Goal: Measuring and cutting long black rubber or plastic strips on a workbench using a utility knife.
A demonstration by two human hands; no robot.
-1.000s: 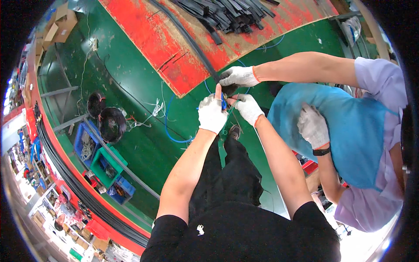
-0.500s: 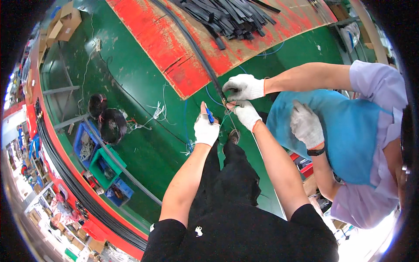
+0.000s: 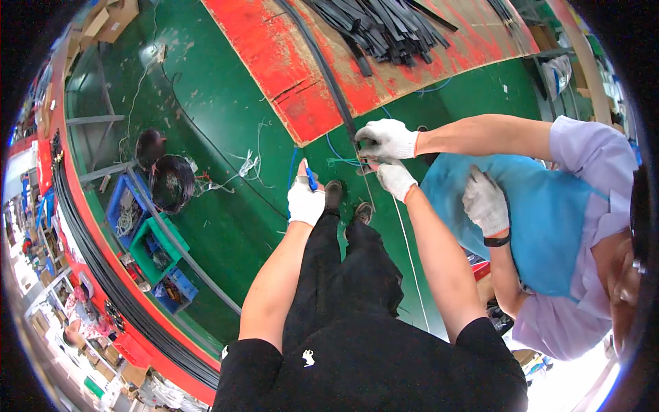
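My left hand (image 3: 306, 202), in a white glove with bare fingertips, is closed around a small blue tool (image 3: 311, 179) whose kind I cannot make out. My right hand (image 3: 396, 180), gloved the same way, pinches the end of a thin pale cord (image 3: 368, 184) just below a long black sleeve (image 3: 328, 77). The sleeve runs down across the red worn table and past its corner. Right above my right hand, a co-worker's gloved hand (image 3: 388, 138) grips the sleeve's end. A thin green string (image 3: 343, 162) lies beside my right fingertips.
A pile of black strips (image 3: 384, 31) lies on the red table (image 3: 309, 113). The co-worker's other gloved hand (image 3: 484, 200) rests against a blue apron (image 3: 542, 213). Left on the green floor are coiled black cable (image 3: 171, 184), a green crate (image 3: 154, 248) and blue crates (image 3: 127, 206).
My left hand has moved left and slightly down, away from the sleeve's end, still with the blue tool. My right hand stays at the cord. The view has shifted a little.
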